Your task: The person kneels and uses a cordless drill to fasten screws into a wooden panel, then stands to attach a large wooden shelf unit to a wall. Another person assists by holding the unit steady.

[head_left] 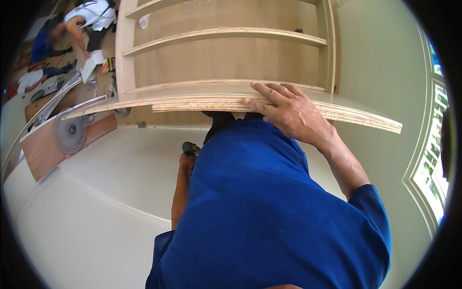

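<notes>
The right hand (292,110) lies on the wide board (207,100), fingers a bit apart. The left hand (186,162) is at a dark tool (191,148); its fingers are too hidden to tell. The board is at the near edge of the shelf unit (124,62). Its shelves (224,32) look done; the board seems not yet fixed.

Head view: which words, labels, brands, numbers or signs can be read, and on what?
None can be read.
Yellow-and-black item, upper left: any print too small and blurred.
Dark tool in the left hand: any marking too small.
Plywood board under the right hand, blue shirt: no lettering visible.
</notes>
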`<state>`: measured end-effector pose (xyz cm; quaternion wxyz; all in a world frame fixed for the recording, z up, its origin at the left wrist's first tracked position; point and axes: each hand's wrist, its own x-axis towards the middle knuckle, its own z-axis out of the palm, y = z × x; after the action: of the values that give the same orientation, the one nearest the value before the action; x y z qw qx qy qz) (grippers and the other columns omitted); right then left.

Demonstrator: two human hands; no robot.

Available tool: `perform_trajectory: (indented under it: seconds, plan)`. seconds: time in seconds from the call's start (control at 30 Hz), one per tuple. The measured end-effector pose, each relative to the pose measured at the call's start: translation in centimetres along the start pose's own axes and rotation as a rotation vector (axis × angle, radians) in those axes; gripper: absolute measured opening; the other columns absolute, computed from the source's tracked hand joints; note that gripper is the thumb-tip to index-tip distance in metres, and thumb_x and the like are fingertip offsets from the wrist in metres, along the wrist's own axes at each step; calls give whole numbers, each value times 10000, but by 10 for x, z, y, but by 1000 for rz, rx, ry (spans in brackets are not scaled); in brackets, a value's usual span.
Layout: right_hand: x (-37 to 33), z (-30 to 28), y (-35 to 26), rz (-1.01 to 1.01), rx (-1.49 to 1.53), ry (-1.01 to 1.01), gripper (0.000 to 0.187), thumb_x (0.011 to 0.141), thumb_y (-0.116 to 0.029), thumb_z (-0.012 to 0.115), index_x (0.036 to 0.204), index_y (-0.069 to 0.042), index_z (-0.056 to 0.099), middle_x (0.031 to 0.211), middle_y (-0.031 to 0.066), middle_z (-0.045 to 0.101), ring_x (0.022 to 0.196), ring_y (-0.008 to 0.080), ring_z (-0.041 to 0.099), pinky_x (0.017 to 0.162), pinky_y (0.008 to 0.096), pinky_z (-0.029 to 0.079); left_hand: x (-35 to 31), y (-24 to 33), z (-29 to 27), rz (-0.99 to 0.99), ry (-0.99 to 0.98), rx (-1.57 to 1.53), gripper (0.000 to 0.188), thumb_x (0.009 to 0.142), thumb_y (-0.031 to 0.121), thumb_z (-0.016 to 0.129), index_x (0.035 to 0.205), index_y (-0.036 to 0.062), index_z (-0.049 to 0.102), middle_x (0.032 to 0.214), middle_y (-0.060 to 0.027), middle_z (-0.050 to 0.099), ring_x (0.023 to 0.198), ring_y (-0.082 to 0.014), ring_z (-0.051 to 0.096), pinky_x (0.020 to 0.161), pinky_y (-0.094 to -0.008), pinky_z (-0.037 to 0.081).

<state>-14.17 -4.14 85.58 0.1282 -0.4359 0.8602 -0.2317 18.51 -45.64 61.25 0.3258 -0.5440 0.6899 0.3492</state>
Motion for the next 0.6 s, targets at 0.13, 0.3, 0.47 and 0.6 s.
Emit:
perform_trajectory:
  seconds: [0.13, 0.3, 0.47, 0.6]
  plan:
    - [-32, -7, 7, 205, 30, 72, 581, 887, -179, 802, 1444, -129, 645, 1385, 101, 679, 1246, 308, 654, 1077, 484, 507, 7, -2, -8, 21, -99, -40, 388, 779, 10, 738, 1166, 12, 701, 933, -112, 725, 776, -257, 723, 658, -437, 584]
    - [-60, -25, 20, 443, -15, 88, 600, 791, -217, 882, 1332, -58, 675, 1253, 108, 731, 1162, 314, 684, 1033, 477, 518, 17, 6, -1, 96, -161, 55, 435, 781, -13, 717, 1213, 12, 669, 941, -109, 707, 731, -238, 701, 591, -395, 592]
    - [-83, -11, 46, 454, -138, 167, 630, 652, -321, 962, 1163, -70, 695, 1142, 79, 739, 1076, 266, 694, 941, 437, 523, 21, 46, 12, 97, -183, 61, 485, 768, -19, 711, 1247, -1, 638, 919, -104, 694, 641, -237, 676, 530, -378, 574]
    - [-80, -5, 48, 416, -185, 170, 630, 614, -370, 970, 1093, -82, 680, 1095, 57, 738, 1018, 237, 707, 881, 402, 519, 24, 73, 33, 183, -174, 214, 372, 772, 43, 730, 1141, 26, 687, 936, -135, 718, 587, -246, 683, 512, -397, 554]
